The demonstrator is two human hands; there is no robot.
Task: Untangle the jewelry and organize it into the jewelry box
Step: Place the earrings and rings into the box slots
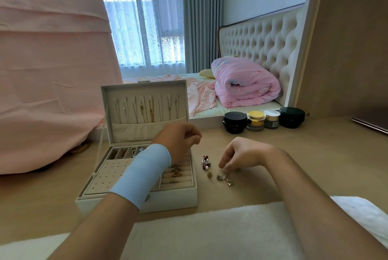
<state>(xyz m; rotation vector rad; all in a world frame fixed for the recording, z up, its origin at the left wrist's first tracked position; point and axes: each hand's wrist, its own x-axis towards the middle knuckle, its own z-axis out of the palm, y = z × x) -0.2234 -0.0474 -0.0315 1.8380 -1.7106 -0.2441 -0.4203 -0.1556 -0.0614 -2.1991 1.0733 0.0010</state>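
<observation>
Daylit curtained window [147, 18], tufted headboard [262, 43]

Beige table [294, 144], open jewelry box [168, 199], loose jewelry pieces [220, 177], four cosmetic jars [255, 120]

4 cosmetic jars [263, 120] line the desk [315, 155]; rolled pink quilt [245, 83], perhaps, behind.

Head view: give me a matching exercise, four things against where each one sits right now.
Things:
1. necklaces
2. rings
3. loose jewelry pieces
4. cosmetic jars

Places:
A. along the back edge of the table
B. hanging inside the raised lid of the jewelry box
C. on the bare tabletop, right of the box
D. in the padded slots of the box's tray

Pairs: 1-B, 2-D, 3-C, 4-A
</observation>
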